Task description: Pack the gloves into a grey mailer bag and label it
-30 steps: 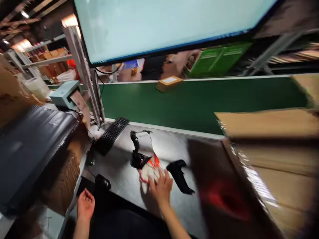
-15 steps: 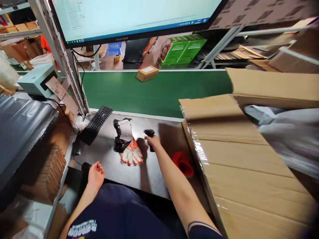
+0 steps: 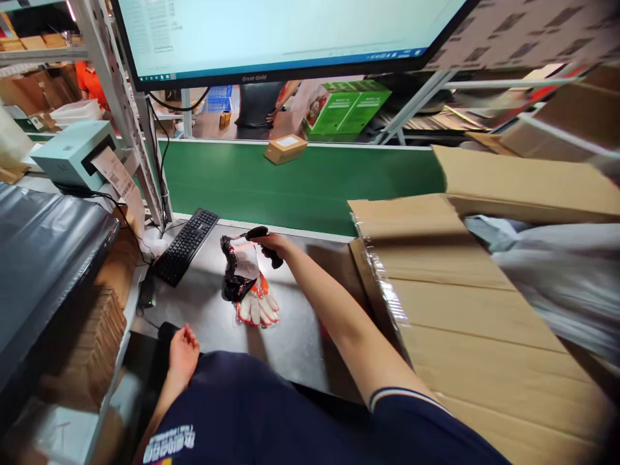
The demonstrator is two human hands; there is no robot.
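My right hand [image 3: 274,245] is closed round a black handheld barcode scanner [image 3: 261,236], held over the grey worktop [image 3: 295,336] with its head turned left toward a white paper slip [image 3: 246,256]. Below the slip lies a pair of white and orange gloves [image 3: 258,305] beside a black stand [image 3: 231,274]. My left hand [image 3: 183,349] rests at the worktop's near edge with fingers loosely curled, holding nothing I can see.
A black keyboard [image 3: 186,245] lies at the left under a large monitor [image 3: 285,32]. A label printer [image 3: 72,155] sits far left. A small parcel [image 3: 285,148] rides the green conveyor [image 3: 310,181]. Large flat cartons [image 3: 475,310] fill the right side.
My right hand left the gloves, took up the scanner and carried it left, over the paper slip. The view swung and steadied. My left hand stayed at the worktop's near edge.
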